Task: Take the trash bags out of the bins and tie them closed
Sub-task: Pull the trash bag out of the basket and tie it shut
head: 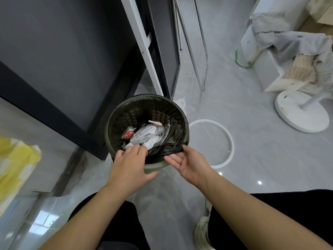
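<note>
**Both hands gathering the bag edge at the near rim of the bin**

The left hand (pixel 129 165) is reaching over the near rim of the round bin (pixel 155 166), its fingers curling down and gripping the edge of the black trash bag (pixel 165 150). The right hand (pixel 187 163) is lying palm up just beside it, pinching a bunched strip of the same bag between thumb and fingers. That strip is stretching straight from one hand to the other, across the rim.

The rest of the bag is still sitting inside the bin, lining its wall beyond the fingertips. Wrappers and crumpled paper (pixel 147 134) are lying in the bottom of it, just ahead of the left hand's knuckles.

The bin is standing on the pale grey floor (pixel 252 159). A white ring (pixel 228 141) is lying on the floor just to the right of the right hand. Farther off on that side, a white round stand base (pixel 302 112) is resting, with a grey cloth (pixel 297 44) draping over a white box beyond it. A dark cabinet (pixel 54 60) is rising ahead and to the left of the left hand, touching or nearly touching the bin. A yellow bag (pixel 18 159) is showing well to the left of that hand.
</note>
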`<state>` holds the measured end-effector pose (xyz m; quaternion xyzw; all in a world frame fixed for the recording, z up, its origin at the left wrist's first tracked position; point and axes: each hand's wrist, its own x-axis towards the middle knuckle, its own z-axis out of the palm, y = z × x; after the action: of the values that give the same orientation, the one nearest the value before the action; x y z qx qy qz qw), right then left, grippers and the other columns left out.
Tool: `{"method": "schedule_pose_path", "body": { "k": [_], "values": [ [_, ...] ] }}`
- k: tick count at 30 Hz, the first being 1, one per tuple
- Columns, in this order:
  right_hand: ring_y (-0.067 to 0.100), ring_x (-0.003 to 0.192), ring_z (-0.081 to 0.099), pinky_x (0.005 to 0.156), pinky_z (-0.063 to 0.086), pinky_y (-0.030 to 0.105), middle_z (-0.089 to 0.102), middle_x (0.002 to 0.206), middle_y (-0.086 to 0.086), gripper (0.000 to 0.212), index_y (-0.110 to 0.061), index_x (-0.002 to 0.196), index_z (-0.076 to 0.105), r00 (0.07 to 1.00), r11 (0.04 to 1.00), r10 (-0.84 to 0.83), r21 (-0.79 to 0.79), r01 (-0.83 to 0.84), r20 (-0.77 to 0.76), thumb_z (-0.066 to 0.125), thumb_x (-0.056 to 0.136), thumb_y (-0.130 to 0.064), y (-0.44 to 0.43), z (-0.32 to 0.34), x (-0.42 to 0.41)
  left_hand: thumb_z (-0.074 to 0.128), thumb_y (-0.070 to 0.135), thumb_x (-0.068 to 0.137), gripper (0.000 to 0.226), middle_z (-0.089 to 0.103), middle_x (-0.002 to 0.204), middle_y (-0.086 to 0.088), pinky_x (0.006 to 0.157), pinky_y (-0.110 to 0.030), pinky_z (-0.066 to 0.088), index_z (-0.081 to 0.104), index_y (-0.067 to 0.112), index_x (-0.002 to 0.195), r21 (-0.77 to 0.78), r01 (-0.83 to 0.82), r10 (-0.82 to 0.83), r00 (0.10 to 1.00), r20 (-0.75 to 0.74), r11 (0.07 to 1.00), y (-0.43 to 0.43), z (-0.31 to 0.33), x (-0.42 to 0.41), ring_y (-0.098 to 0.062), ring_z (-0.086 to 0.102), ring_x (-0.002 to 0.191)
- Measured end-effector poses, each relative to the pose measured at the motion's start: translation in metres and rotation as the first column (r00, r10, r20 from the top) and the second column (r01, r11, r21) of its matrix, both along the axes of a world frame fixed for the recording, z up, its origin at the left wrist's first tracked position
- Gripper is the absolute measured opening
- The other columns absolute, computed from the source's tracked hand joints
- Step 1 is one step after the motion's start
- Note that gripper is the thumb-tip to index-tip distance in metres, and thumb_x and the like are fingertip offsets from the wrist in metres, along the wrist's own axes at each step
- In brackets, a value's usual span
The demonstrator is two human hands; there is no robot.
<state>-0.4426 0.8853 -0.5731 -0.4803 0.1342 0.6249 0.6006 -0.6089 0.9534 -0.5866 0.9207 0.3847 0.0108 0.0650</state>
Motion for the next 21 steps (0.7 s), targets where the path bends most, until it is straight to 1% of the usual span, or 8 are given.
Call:
{"method": "schedule_pose_path", "body": {
  "k": [3,6,9,11,13,14,17,21],
  "values": [
    [0.026,0.057,0.071,0.052,0.06,0.035,0.072,0.068,0.017,0.035,0.004,0.098,0.054,1.0,1.0,-0.009,-0.013,0.009,0.004,0.029,0.103,-0.019,0.002,0.003,0.001,0.071,0.055,0.059,0.048,0.057,0.08,0.001,0.064,-0.037,0.041,0.053,0.017,0.083,0.124,0.002,0.002,0.999,-0.037,0.992,0.002,-0.002,0.008,-0.024,0.058,0.075],
    [0.023,0.059,0.072,0.051,0.06,0.032,0.073,0.071,0.013,0.033,0.0,0.098,0.057,0.999,0.998,0.011,-0.056,-0.008,0.053,0.03,0.103,-0.019,0.003,0.005,0.009,0.07,0.039,0.069,0.031,0.057,0.077,-0.001,0.063,-0.036,0.04,0.054,0.016,0.08,0.15,0.024,-0.024,1.0,-0.003,0.988,0.005,0.0,0.013,-0.025,0.057,0.074],
    [0.017,0.059,0.069,0.047,0.055,0.024,0.07,0.082,0.007,0.028,-0.007,0.101,0.057,0.992,0.988,0.082,-0.142,-0.067,0.098,0.034,0.102,-0.023,0.007,0.008,0.017,0.074,0.013,0.058,0.027,0.056,0.074,-0.003,0.06,-0.035,0.039,0.054,0.015,0.076,0.204,-0.003,0.007,1.0,-0.02,0.979,0.018,0.005,0.013,-0.028,0.056,0.07],
    [0.013,0.049,0.063,0.043,0.051,0.02,0.067,0.067,0.004,0.026,-0.01,0.09,0.056,0.98,0.972,0.148,-0.205,-0.119,0.132,0.037,0.101,-0.024,0.014,0.012,0.024,0.07,0.004,0.053,0.028,0.055,0.075,-0.007,0.06,-0.036,0.037,0.055,0.013,0.076,0.24,-0.078,0.085,0.996,-0.02,0.968,0.035,0.009,0.007,-0.031,0.056,0.07],
    [0.009,0.034,0.053,0.038,0.045,0.016,0.056,0.044,0.0,0.027,-0.011,0.076,0.051,0.964,0.95,0.205,-0.272,-0.154,0.169,0.042,0.099,-0.023,0.024,0.016,0.035,0.066,0.001,0.055,0.026,0.052,0.076,-0.01,0.061,-0.039,0.035,0.054,0.011,0.075,0.256,-0.16,0.169,0.985,-0.017,0.953,0.055,0.014,0.0,-0.033,0.053,0.072],
    [0.007,0.03,0.048,0.035,0.042,0.015,0.05,0.039,-0.002,0.028,-0.012,0.071,0.048,0.95,0.938,0.24,-0.3,-0.175,0.197,0.044,0.097,-0.019,0.03,0.017,0.042,0.065,-0.001,0.057,0.024,0.051,0.076,-0.01,0.062,-0.041,0.034,0.053,0.01,0.075,0.254,-0.203,0.213,0.977,-0.011,0.946,0.064,0.017,-0.004,-0.034,0.052,0.074],
    [0.005,0.03,0.046,0.035,0.04,0.014,0.048,0.036,-0.004,0.027,-0.012,0.065,0.048,0.855,0.886,0.407,-0.367,-0.284,0.321,0.047,0.092,-0.008,0.045,0.019,0.063,0.064,-0.004,0.062,0.022,0.049,0.08,-0.009,0.066,-0.042,0.034,0.053,0.01,0.075,0.209,-0.319,0.309,0.948,0.08,0.924,0.087,0.022,-0.014,-0.033,0.048,0.077],
    [0.007,0.035,0.052,0.043,0.044,0.018,0.054,0.042,-0.005,0.017,-0.011,0.069,0.052,0.714,0.806,0.569,-0.447,-0.387,0.408,0.048,0.085,-0.008,0.063,0.026,0.085,0.061,-0.006,0.068,0.019,0.052,0.088,-0.007,0.073,-0.04,0.038,0.057,0.009,0.08,0.088,-0.41,0.357,0.865,0.352,0.908,0.097,0.021,-0.02,-0.027,0.049,0.084]
  ]
}}
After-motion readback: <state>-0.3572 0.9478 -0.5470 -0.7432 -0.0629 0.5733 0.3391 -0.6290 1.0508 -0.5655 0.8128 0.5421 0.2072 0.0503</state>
